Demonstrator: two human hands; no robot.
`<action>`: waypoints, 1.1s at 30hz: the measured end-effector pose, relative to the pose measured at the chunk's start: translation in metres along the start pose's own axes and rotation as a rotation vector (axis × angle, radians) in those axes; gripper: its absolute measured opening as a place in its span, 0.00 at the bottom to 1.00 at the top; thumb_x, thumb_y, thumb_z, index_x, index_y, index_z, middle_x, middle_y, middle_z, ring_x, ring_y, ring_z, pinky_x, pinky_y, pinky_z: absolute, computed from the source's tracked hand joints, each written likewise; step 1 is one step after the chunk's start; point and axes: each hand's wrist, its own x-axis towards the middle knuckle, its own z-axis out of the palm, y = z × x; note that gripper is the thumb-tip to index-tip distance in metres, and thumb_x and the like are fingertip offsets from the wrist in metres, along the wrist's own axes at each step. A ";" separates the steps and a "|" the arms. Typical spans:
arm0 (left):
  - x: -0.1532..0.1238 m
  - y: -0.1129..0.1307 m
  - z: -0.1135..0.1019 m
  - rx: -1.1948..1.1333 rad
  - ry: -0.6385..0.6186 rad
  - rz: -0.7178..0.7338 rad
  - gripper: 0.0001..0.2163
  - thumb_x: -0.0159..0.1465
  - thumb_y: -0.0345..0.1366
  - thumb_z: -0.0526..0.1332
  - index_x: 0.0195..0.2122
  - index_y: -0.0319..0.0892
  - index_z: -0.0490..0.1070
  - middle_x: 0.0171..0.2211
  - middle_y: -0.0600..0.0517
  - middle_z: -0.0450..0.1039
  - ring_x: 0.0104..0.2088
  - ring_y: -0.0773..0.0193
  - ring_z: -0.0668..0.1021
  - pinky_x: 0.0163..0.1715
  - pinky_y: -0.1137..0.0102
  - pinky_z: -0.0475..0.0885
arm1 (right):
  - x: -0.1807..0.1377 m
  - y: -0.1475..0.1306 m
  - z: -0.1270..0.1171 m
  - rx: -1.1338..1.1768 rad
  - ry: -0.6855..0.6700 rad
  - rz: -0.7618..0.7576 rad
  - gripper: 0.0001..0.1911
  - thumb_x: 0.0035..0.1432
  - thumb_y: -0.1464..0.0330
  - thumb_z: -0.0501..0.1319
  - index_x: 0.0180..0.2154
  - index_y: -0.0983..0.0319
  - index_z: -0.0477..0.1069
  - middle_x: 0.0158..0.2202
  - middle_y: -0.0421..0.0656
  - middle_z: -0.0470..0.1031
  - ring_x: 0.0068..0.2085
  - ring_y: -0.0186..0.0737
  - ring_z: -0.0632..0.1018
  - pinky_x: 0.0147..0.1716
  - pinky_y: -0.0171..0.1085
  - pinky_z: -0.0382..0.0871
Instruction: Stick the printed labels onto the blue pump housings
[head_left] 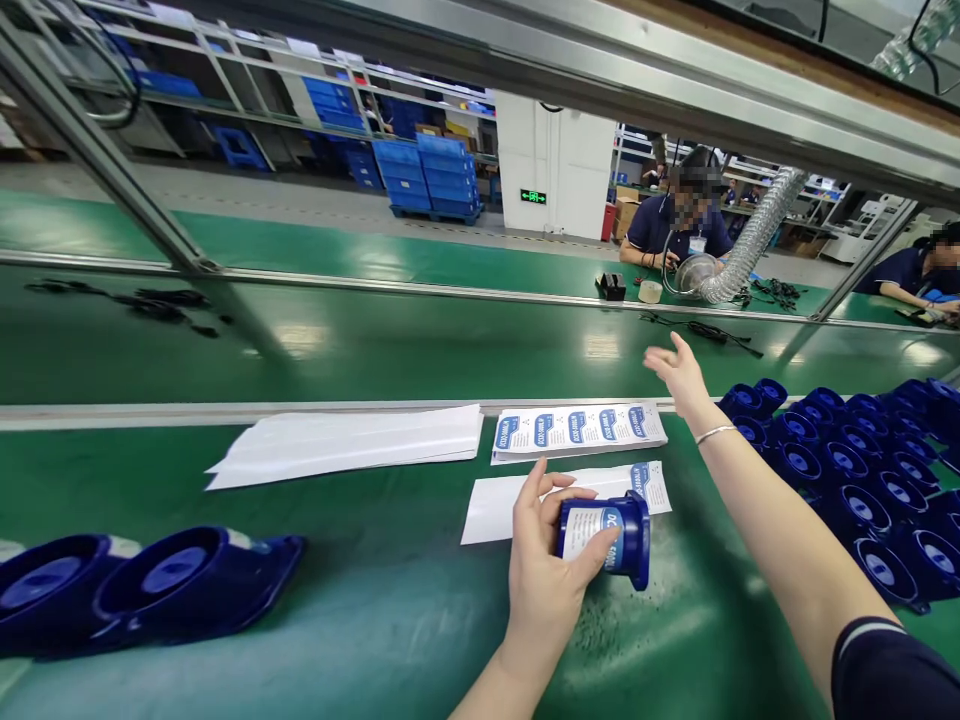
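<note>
- Blue part (640,540) sits in the left hand (546,550), over the green table (390,630); fingers and thumb hug its round side.
- It looks light, hard and slippery; its round middle seems best to grab.
- Its wide rim points right; its middle line runs sideways.
- Right hand (681,378) looks empty, fingers apart.

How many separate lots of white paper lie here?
3: blank white paper strips at left; white sheets with blue labels, right of those; a mostly bare white strip, partly behind the left hand. Further sheets may hide underneath.
</note>
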 end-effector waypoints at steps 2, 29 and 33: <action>0.001 0.000 -0.002 0.010 -0.001 0.003 0.38 0.59 0.41 0.71 0.66 0.52 0.52 0.50 0.48 0.65 0.45 0.58 0.79 0.50 0.59 0.74 | -0.023 -0.006 -0.003 -0.014 -0.030 -0.021 0.42 0.52 0.65 0.70 0.66 0.61 0.57 0.53 0.51 0.77 0.51 0.46 0.78 0.52 0.47 0.73; 0.020 0.007 -0.011 0.123 -0.408 -0.307 0.34 0.53 0.42 0.74 0.61 0.49 0.66 0.57 0.43 0.70 0.59 0.48 0.73 0.59 0.52 0.68 | -0.223 0.032 -0.013 -0.215 -0.452 -0.087 0.24 0.71 0.49 0.50 0.61 0.53 0.63 0.57 0.45 0.69 0.56 0.48 0.71 0.60 0.47 0.62; 0.020 0.008 -0.013 0.049 -0.405 -0.364 0.28 0.52 0.41 0.75 0.54 0.48 0.72 0.56 0.43 0.73 0.55 0.47 0.77 0.54 0.53 0.73 | -0.224 0.037 -0.014 -0.209 -0.414 -0.090 0.24 0.71 0.49 0.49 0.61 0.52 0.63 0.57 0.45 0.68 0.56 0.49 0.70 0.59 0.48 0.62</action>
